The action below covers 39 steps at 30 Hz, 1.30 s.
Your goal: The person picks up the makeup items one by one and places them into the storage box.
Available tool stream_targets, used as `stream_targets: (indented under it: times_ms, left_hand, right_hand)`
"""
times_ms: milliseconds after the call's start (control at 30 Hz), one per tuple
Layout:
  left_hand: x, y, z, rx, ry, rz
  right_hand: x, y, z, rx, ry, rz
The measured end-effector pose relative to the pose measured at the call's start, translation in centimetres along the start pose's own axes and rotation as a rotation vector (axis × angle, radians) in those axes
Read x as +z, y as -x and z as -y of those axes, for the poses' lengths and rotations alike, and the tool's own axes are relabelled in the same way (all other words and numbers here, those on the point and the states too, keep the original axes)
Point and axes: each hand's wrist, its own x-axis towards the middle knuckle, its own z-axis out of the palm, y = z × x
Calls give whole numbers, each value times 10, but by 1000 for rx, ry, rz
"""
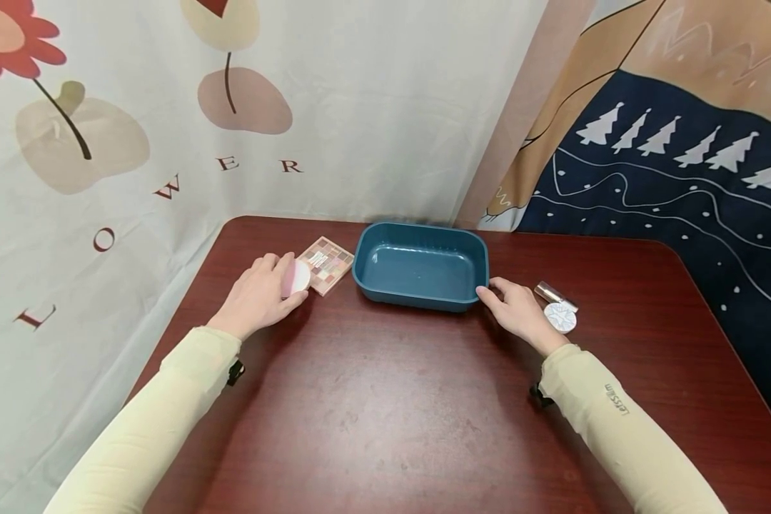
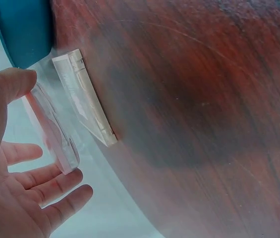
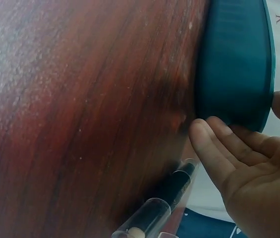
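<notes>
Between the thumb and fingers of my left hand (image 1: 257, 293) is a round pink-and-white compact (image 1: 298, 277), tipped on edge. Its clear lid and pink side show in the left wrist view. The compact overlaps the left part of a flat eyeshadow palette (image 1: 326, 264) lying on the table. My right hand (image 1: 514, 305) grips the near right corner of a blue rectangular basin (image 1: 417, 300), thumb at its rim and fingers against its outer wall. Nothing lies inside the basin.
Right of the right hand lie a lipstick-like tube (image 1: 555, 296) and a small round white patterned case (image 1: 560, 318). The dark red table (image 1: 385, 400) meets printed curtains (image 1: 373, 107) at its back edge.
</notes>
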Motion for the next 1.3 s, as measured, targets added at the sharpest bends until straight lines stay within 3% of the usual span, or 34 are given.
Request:
stream_targets:
  times_ms: [833,1300]
  left_hand:
    - [2,-12,-15,23,43,-63]
    - [2,-25,-38,58,102,-97]
  right_hand:
    - [-6,-3,10,30,30,22]
    - [-8,-3,13,50,36,46]
